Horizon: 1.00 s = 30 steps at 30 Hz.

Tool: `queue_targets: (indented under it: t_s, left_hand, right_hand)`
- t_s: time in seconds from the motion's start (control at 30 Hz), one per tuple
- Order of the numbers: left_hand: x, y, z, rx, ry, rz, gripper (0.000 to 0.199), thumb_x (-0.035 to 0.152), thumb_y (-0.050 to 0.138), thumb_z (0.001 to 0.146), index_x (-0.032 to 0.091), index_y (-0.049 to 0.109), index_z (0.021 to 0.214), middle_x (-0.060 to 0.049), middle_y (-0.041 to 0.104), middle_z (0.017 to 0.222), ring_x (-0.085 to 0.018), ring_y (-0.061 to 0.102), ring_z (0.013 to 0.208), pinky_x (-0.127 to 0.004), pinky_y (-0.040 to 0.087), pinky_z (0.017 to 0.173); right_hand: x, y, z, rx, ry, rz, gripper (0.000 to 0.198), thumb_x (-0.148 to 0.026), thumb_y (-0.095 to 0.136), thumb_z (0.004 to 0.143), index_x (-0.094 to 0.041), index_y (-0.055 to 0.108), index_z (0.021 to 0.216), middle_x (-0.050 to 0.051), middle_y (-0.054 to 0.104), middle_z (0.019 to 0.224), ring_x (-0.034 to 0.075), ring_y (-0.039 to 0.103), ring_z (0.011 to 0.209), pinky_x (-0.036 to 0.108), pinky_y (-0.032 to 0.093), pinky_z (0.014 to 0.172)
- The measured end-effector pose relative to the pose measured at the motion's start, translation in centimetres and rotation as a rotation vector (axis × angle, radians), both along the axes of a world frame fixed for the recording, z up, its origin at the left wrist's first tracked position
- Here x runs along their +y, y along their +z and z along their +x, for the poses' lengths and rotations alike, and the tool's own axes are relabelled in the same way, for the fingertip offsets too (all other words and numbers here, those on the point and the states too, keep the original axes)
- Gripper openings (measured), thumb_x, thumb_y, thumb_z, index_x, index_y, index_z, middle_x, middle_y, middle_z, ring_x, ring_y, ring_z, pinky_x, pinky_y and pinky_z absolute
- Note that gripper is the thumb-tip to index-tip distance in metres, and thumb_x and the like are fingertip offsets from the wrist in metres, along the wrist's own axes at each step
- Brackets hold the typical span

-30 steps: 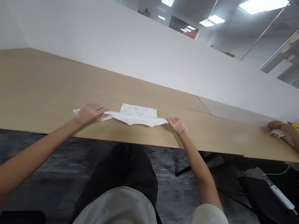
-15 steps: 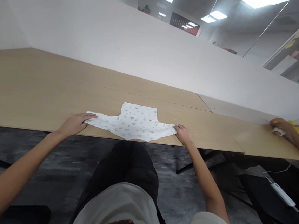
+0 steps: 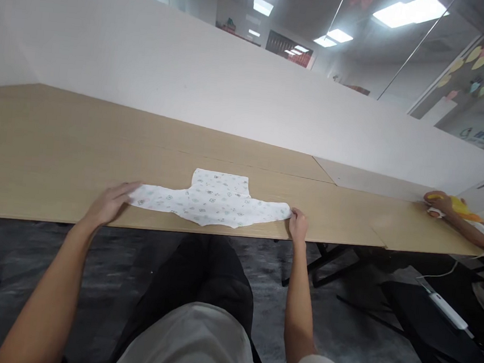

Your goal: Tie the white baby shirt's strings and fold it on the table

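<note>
Garment [image 3: 218, 200] between left grip [image 3: 111, 202] and right grip [image 3: 298, 226]

I reach forward, left arm [image 3: 54, 289] and right arm [image 3: 298, 307] apart.
My left hand [image 3: 109, 204] angles inward, fingers [image 3: 127, 187] stretched out; my right hand [image 3: 298, 226] is curled, its wrist [image 3: 299, 243] nearly straight.

No legible text, labels, brands, numbers or signs.
</note>
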<state>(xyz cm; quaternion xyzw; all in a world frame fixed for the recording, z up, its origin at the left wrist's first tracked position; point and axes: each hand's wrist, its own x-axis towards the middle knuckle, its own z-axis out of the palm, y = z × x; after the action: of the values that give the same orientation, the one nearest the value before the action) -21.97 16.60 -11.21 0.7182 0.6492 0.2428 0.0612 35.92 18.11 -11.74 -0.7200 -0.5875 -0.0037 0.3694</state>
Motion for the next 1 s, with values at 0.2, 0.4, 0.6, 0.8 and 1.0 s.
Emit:
queue_targets:
  t_s: [0.2,0.4,0.6,0.8,1.0]
  left_hand:
    - [-0.1,0.2,1.1,0.209,0.183,-0.069,0.066,0.048,0.022,0.092,0.007,0.044,0.140,-0.018,0.043,0.144,-0.032,0.038,0.132,-0.051,0.025,0.109]
    - [-0.3,0.3,1.4,0.261,0.195,-0.104,0.068,0.051,0.018,0.093,0.012,0.038,0.144,-0.015,0.039,0.147,-0.032,0.037,0.132,-0.049,0.024,0.109]
    - [-0.2,0.2,1.4,0.264,0.197,-0.105,0.068,0.051,0.017,0.093,0.012,0.037,0.145,-0.015,0.038,0.148,-0.032,0.037,0.133,-0.049,0.023,0.110]
    - [-0.2,0.1,1.2,0.245,0.177,-0.082,0.069,0.053,0.019,0.093,0.010,0.039,0.143,-0.016,0.040,0.147,-0.032,0.038,0.132,-0.049,0.024,0.109]
    - [-0.3,0.3,1.4,0.212,0.179,-0.045,0.066,0.051,0.024,0.092,0.011,0.043,0.140,-0.017,0.043,0.144,-0.032,0.041,0.130,-0.050,0.027,0.108]
  right_hand:
    - [0.0,-0.2,0.0,0.020,-0.033,0.018,0.040,-0.027,0.045,0.082,-0.007,0.066,0.108,0.016,0.069,0.092,0.024,0.061,0.085,0.032,0.044,0.076]
    - [-0.2,1.7,-1.5,0.202,-0.096,0.042,0.038,-0.023,0.049,0.076,-0.010,0.066,0.107,0.010,0.067,0.083,0.020,0.058,0.073,0.027,0.041,0.068]
    - [0.8,6.3,-10.2,0.327,0.032,0.295,0.033,-0.017,0.049,0.078,-0.010,0.063,0.108,0.008,0.063,0.090,0.015,0.055,0.071,0.027,0.043,0.072]
    - [1.0,6.4,-20.3,0.220,0.430,0.268,0.034,-0.010,0.042,0.081,-0.019,0.062,0.107,0.007,0.059,0.099,0.018,0.057,0.088,0.030,0.046,0.083]
    - [0.2,2.8,-24.8,0.177,0.556,0.175,0.035,-0.005,0.043,0.079,-0.022,0.063,0.102,0.005,0.058,0.096,0.018,0.057,0.084,0.031,0.048,0.080]
